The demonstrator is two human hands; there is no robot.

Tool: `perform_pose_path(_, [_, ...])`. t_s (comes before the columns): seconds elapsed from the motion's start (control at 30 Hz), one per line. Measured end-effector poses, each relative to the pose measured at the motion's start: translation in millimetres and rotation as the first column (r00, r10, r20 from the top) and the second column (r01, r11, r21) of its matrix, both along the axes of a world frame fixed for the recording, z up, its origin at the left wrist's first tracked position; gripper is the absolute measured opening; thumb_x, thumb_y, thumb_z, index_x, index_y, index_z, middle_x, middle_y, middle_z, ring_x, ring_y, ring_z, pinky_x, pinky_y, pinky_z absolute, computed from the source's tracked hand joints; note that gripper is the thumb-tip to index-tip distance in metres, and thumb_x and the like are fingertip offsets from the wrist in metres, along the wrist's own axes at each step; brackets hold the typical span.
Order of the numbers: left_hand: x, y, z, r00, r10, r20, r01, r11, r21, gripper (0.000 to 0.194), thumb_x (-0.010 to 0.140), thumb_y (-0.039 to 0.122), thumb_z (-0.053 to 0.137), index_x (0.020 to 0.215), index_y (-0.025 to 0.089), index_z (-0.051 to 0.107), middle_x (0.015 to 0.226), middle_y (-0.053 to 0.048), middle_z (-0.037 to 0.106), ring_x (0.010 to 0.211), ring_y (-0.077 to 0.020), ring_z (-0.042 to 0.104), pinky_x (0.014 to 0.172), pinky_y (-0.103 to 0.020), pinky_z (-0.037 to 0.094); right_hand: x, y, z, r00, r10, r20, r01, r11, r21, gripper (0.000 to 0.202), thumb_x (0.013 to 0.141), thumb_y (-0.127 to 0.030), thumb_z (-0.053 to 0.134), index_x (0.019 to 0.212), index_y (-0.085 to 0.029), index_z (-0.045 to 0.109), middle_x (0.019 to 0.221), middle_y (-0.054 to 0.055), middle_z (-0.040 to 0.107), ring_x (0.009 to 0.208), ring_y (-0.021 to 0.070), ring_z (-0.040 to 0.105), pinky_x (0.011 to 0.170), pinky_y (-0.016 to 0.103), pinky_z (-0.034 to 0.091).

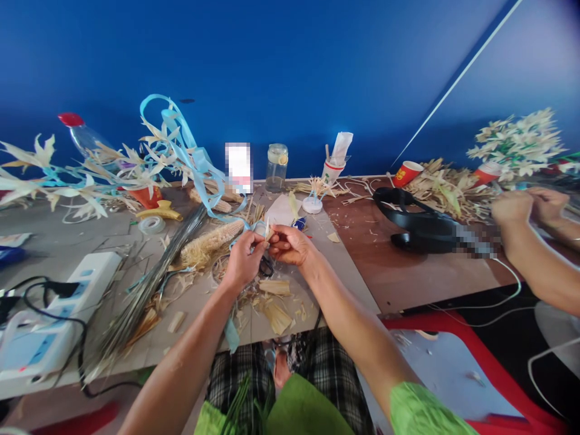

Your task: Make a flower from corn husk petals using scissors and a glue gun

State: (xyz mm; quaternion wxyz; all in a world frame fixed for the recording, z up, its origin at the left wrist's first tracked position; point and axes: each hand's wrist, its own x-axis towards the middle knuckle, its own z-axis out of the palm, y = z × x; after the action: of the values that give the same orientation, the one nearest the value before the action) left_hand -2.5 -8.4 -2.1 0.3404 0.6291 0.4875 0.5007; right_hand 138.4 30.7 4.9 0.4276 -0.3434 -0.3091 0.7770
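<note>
While we are closing the fingertips of our left hand (244, 260) and right hand (290, 244) on a small pale husk piece (267, 232) above the tabletop (345, 269), we are judging it light, papery, easily split, best pinched low; beyond, we are facing a jar (277, 172).

We held our left hand (247, 257) and right hand (290, 244) close together, fingertips pinched. Both bare forearms reached forward, angled inward.
</note>
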Motion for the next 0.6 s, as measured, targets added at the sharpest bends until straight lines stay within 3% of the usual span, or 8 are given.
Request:
perform_pose_path(0.1, [0.2, -0.6, 1.1, 1.000, -0.028, 0.001, 0.028, 1.000, 0.009, 0.007, 0.073, 0.017, 0.060, 0.065, 0.018, 0.059, 0.065, 0.001, 0.052, 0.065, -0.0129, 0.045, 0.066, -0.024, 0.033, 1.2, -0.2, 0.6, 0.994, 0.019, -0.108, -0.035, 0.988, -0.149, 0.020, 0.075, -0.020, 0.060, 0.061, -0.016, 0.047, 0.045, -0.008, 0.046, 0.034, 0.0009, 0.015, 0.043, 0.019, 0.031])
perform_pose_path(0.17, [0.5, -1.2, 2.2, 0.999, -0.041, 0.011, 0.041, 0.999, 0.007, 0.008, 0.072, 0.017, 0.061, 0.065, 0.018, 0.059, 0.065, 0.001, 0.052, 0.065, -0.0129, 0.044, 0.066, -0.024, 0.033, 3.7, 0.9, 1.1, 0.991, -0.003, -0.131, -0.019, 0.985, -0.169, 0.021, 0.075, -0.020, 0.061, 0.061, -0.016, 0.045, 0.046, -0.008, 0.045, 0.034, 0.0011, 0.014, 0.042, 0.019, 0.030])
perform_pose_path(0.4, [-0.1, 1.3, 0.7, 0.989, -0.011, 0.148, 0.032, 0.990, -0.139, 0.009, 0.069, 0.022, 0.066, 0.065, 0.016, 0.060, 0.060, 0.003, 0.051, 0.058, -0.0109, 0.042, 0.058, -0.023, 0.031, 25.9, 9.8, 6.0, 0.942, -0.266, -0.202, 0.264, 0.964, -0.041, 0.029, 0.082, -0.027, 0.055, 0.058, -0.019, 0.040, 0.047, -0.010, 0.038, 0.036, 0.0033, 0.010, 0.045, 0.021, 0.031])
perform_pose_path(0.6, [-0.4, 4.6, -0.2, 0.927, 0.001, 0.376, 0.100, 0.963, -0.249, 0.016, 0.064, 0.026, 0.072, 0.066, 0.015, 0.060, 0.055, 0.003, 0.052, 0.054, -0.0092, 0.043, 0.055, -0.022, 0.032, 17.9, 5.9, 5.3, 0.973, -0.205, -0.110, 0.208, 0.978, 0.021, 0.039, 0.079, -0.048, 0.057, 0.057, -0.019, 0.044, 0.048, -0.008, 0.040, 0.037, 0.0042, 0.013, 0.046, 0.023, 0.031])
